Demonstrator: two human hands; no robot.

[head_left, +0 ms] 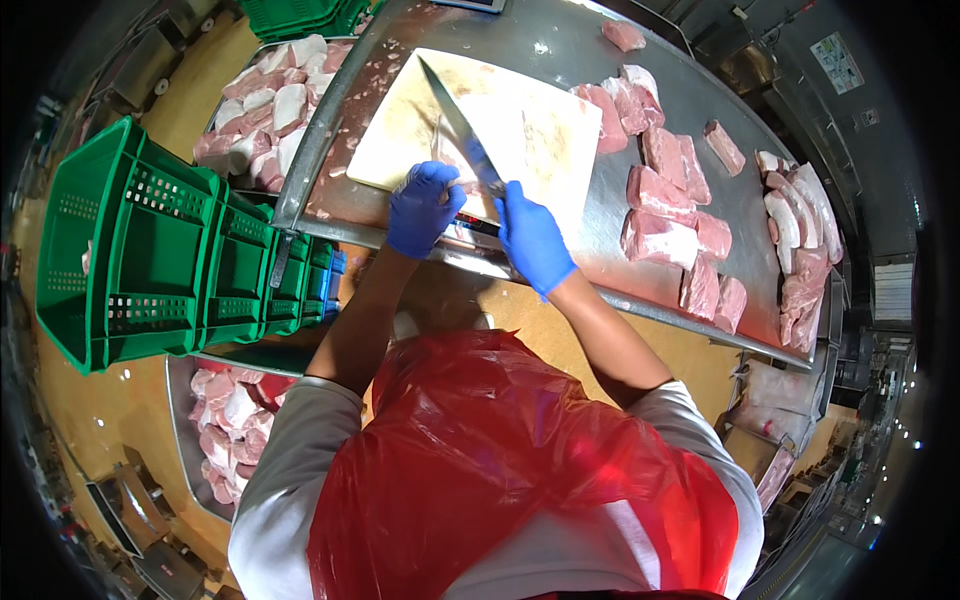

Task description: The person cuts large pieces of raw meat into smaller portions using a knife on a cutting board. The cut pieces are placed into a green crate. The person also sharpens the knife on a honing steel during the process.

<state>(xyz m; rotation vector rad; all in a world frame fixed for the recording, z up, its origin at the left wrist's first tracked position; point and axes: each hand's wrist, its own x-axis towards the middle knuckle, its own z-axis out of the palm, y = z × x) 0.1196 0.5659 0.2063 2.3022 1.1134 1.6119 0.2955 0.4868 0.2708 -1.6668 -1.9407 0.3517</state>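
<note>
A long knife point(455, 120) lies with its blade across the white cutting board point(400, 130) on the steel table point(560, 40). My right hand point(532, 238), in a blue glove, grips the knife handle at the board's near edge. My left hand point(424, 205), also gloved in blue, is closed on a thin rod-like tool point(478, 226) with a red and black handle, held against the blade near its base. A thin pale slab of meat point(520, 130) lies on the board under the blade.
Pork pieces point(665, 200) lie on the table to the right of the board, with more at the far right edge point(805, 250). Stacked green crates point(150, 250) stand at the left. Metal trays of meat sit at upper left point(265, 100) and lower left point(225, 430).
</note>
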